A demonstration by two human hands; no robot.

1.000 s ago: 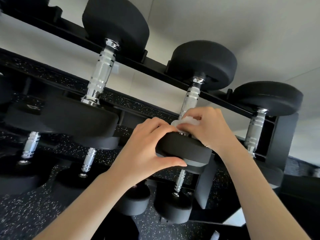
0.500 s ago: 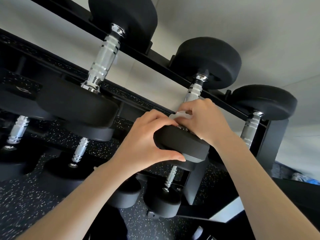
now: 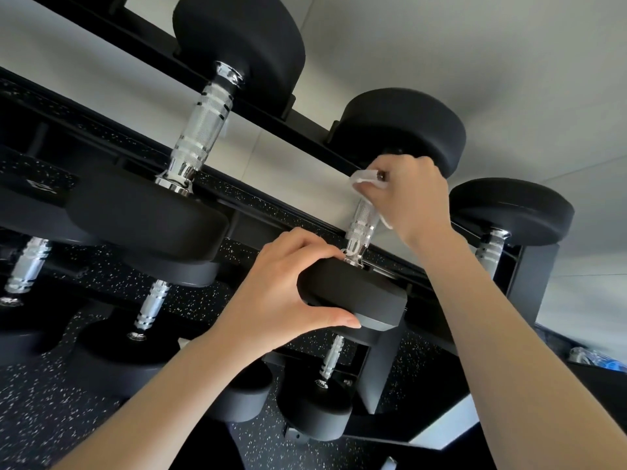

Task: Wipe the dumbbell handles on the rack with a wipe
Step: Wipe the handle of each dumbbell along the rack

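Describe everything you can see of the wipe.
The wipe is a small, thin, whitish, slightly translucent sheet, crumpled. The right hand grips it around the far end of the middle dumbbell's knurled chrome handle, near the far head. Most is hidden under the fingers; a corner hangs out below the palm.

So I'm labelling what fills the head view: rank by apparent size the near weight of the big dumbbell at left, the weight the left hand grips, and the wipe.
1. Big dumbbell's near weight, though nearness may inflate it.
2. Gripped weight, under the left hand.
3. Wipe, bunched in the right hand.
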